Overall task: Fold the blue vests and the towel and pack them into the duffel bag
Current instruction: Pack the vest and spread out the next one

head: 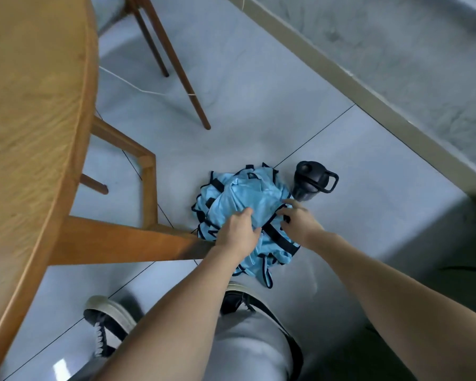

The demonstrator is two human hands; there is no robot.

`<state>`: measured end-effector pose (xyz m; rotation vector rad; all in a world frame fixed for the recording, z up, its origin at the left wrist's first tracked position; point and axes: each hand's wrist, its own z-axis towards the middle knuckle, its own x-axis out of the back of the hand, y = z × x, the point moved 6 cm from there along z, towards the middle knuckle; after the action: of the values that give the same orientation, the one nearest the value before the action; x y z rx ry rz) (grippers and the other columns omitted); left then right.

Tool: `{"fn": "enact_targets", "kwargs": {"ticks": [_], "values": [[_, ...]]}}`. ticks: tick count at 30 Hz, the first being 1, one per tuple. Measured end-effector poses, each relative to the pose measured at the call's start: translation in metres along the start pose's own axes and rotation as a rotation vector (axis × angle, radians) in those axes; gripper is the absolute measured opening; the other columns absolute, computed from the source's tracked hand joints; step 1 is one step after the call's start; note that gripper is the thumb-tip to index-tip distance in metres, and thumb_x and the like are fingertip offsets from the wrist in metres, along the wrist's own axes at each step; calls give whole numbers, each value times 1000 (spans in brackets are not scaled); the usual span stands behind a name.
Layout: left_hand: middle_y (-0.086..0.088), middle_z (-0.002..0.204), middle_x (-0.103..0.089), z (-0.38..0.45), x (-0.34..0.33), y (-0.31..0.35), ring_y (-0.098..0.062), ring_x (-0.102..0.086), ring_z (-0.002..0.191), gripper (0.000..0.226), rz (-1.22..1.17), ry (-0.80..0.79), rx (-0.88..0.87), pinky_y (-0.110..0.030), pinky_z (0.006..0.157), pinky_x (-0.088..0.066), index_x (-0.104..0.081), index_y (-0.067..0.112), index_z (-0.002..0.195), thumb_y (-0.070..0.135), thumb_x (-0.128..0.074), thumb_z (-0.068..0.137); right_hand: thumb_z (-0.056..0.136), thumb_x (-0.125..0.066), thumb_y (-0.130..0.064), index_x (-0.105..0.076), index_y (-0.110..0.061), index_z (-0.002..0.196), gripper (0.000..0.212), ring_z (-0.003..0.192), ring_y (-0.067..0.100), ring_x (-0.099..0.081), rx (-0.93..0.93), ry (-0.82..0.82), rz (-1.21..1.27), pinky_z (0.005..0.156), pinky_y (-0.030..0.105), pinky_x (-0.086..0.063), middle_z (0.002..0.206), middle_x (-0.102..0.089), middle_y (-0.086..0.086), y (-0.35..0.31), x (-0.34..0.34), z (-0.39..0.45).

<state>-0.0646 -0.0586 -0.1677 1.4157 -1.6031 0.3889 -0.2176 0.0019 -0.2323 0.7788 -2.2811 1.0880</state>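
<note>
Both forearms reached down from the bottom of the head view, past a grey trouser leg and a dark shoe [107, 323] planted on the tiled floor [259, 105], because the work lay low, at floor level rather than up on the bench [33, 105]. At their far end the left hand [238, 233] pressed on the near side of the heap of blue vests [248, 193], its fingers curled into the cloth, apparently bunching it to gather the pile. The right hand [300, 220] gripped the heap's right edge, fingers hooked around a black-trimmed strap; the motion blur there kept the exact hold uncertain. The vests lay crumpled together on the floor, unfolded, just beside the wooden leg frame [149, 188] of the bench, so they probably needed lifting clear to a flat surface before any folding. A black bottle [312, 182] rested tipped against the heap's far right side, touching it, and could roll if the pile rose. Neither the towel nor the duffel bag showed anywhere in view.
</note>
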Motion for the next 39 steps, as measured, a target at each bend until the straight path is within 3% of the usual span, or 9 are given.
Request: {"fn": "enact_targets", "kwargs": {"ticks": [4,8,13,18,20,23,30,33,39], "values": [[0,98,-56,6,-1,-1,-23,-60,81,48,-17,-6,3,-35,66,-45,-46,16,141,32,-62,99,91,-47,4,-66,-10,127,43,126,24,-54,68,68,81,107,25,-36,138,-58,4,-10,6,1],[-5,136,-54,1,16,3,-26,-62,110,58,-67,40,-3,-40,84,-54,-42,22,148,36,-64,96,92,-59,-6,-75,-20,105,24,88,18,-65,102,129,238,85,32,-52,106,-69,-7,-26,28,-15],[2,148,-43,-19,56,22,-26,-57,122,59,-113,126,-58,-43,93,-52,-43,34,148,33,-67,94,89,-70,-2,-78,-18,87,18,88,10,-71,190,136,414,89,30,-56,92,-76,-6,-62,73,-46],[1,105,-57,-61,104,47,-28,-62,100,19,-187,225,-110,-39,80,-52,-68,20,107,31,-70,92,88,-70,0,-77,-22,83,23,89,11,-72,333,150,474,89,29,-56,87,-77,-6,-112,133,-100],[-2,78,-56,-82,128,56,-30,-61,80,17,-217,292,-95,-40,68,-50,-64,16,84,30,-69,92,89,-69,0,-76,-18,84,20,86,15,-72,385,180,494,86,30,-56,86,-77,-4,-132,159,-127],[-3,72,-61,-118,161,64,-30,-65,76,23,-327,346,-44,-41,68,-53,-56,30,69,30,-66,89,88,-71,1,-76,-13,86,15,83,16,-70,468,240,492,85,33,-55,88,-76,1,-161,196,-171],[-6,80,-65,-214,242,91,-15,-72,57,26,-462,422,-83,-23,48,-47,-52,14,74,19,-64,97,87,-72,3,-75,-14,85,17,69,-4,-65,657,380,480,71,10,-49,77,-72,-8,-235,278,-291],[-12,84,-74,-266,287,108,-18,-74,58,13,-560,476,-148,-37,61,-58,-61,5,92,16,-65,97,88,-71,4,-74,-14,83,19,66,1,-64,738,489,501,68,16,-51,74,-72,-9,-264,310,-342],[-9,67,-74,-383,407,121,-14,-71,55,12,-606,800,-348,-26,57,-54,-67,12,83,10,-67,94,90,-68,4,-72,-18,80,25,77,20,-69,906,688,624,79,26,-60,80,-72,3,-329,359,-438]]}}
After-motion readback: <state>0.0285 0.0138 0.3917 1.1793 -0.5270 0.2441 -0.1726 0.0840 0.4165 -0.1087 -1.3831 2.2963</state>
